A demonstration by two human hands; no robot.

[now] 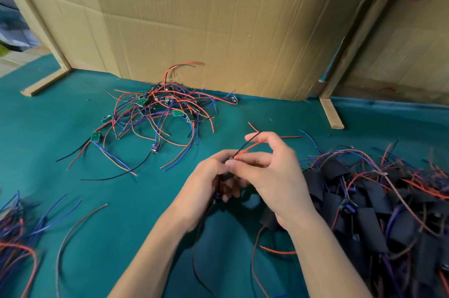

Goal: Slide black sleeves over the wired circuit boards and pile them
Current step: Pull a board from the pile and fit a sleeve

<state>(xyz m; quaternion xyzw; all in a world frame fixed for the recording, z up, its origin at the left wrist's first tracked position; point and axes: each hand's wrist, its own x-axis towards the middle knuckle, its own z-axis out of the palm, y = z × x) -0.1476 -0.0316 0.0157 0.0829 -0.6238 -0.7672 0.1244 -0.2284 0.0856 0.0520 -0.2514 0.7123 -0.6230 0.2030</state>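
assembly workshop | teal bench cloth [73, 164] | cardboard partitions [194, 18] | heaps of wired boards [158, 108]

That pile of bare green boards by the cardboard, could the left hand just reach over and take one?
Probably, but not right now: the left hand is busy holding a wired piece with the right hand. The teal table between it and the bare boards looks unobstructed.

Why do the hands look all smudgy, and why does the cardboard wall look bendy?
Head view: left hand and right hand are motion-blurred; the wide lens bows the cardboard wall; soft light, no glare; the bare-board pile looks sharper.
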